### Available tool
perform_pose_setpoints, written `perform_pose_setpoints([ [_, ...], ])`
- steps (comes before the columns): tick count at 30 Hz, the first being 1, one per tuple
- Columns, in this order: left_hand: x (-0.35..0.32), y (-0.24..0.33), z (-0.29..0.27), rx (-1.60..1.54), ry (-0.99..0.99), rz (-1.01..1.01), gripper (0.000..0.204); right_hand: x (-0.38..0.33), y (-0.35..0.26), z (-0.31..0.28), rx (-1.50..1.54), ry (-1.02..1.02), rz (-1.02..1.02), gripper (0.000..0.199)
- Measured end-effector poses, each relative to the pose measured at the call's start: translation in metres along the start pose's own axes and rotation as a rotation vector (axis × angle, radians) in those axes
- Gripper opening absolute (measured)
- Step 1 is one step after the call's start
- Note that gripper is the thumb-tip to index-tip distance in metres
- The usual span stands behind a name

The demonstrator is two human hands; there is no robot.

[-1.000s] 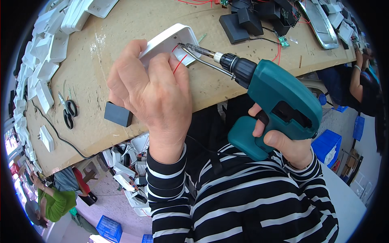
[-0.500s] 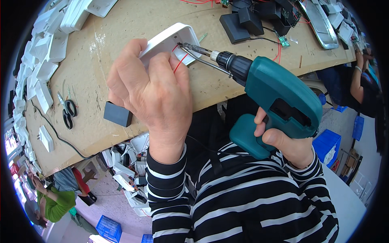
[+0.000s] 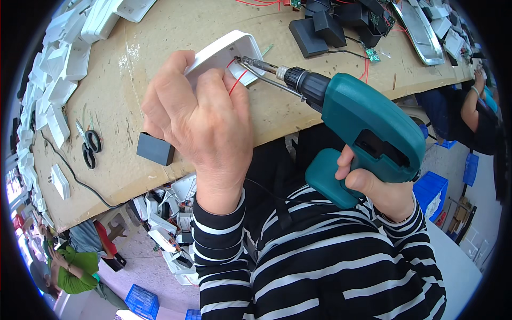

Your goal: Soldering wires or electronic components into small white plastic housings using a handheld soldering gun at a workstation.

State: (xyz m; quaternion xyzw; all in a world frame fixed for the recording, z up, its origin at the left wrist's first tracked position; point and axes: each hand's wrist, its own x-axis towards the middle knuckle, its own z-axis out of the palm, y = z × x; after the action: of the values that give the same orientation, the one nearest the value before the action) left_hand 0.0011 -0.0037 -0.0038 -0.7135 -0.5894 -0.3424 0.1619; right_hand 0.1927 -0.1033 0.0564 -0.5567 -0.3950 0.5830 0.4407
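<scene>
The left hand (image 3: 200, 122) is closed around a white plastic housing (image 3: 226, 50), gripping it from below and behind so that only the housing's upper end shows past the fingertips (the rest is hidden by the fingers). It is held up above the worktable (image 3: 133, 80), a rough board surface, rather than resting on it. Thin red wires (image 3: 236, 81) come out of the housing's open face and run down beside the index finger.

The right hand (image 3: 376, 189) is wrapped around the grip of a teal power screwdriver (image 3: 368, 130), with a finger forward at the trigger area. The tool slants up and to the left, and its metal bit (image 3: 256, 63) reaches into the open face of the housing, just above the left hand's fingertips.

On the table left of the left hand lies a small black block (image 3: 156, 149), near the edge, and further left a pair of scissors (image 3: 88, 145). Rows of white housings (image 3: 58, 90) line the far left side.
</scene>
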Motion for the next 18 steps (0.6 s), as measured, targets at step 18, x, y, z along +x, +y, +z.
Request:
perform_pose_setpoints([
  [18,0.0008,0.0006,-0.0025,0.038,-0.001,-0.005,0.008,0.0000,-0.0043,-0.0024,-0.159,-0.056,0.036,0.076],
])
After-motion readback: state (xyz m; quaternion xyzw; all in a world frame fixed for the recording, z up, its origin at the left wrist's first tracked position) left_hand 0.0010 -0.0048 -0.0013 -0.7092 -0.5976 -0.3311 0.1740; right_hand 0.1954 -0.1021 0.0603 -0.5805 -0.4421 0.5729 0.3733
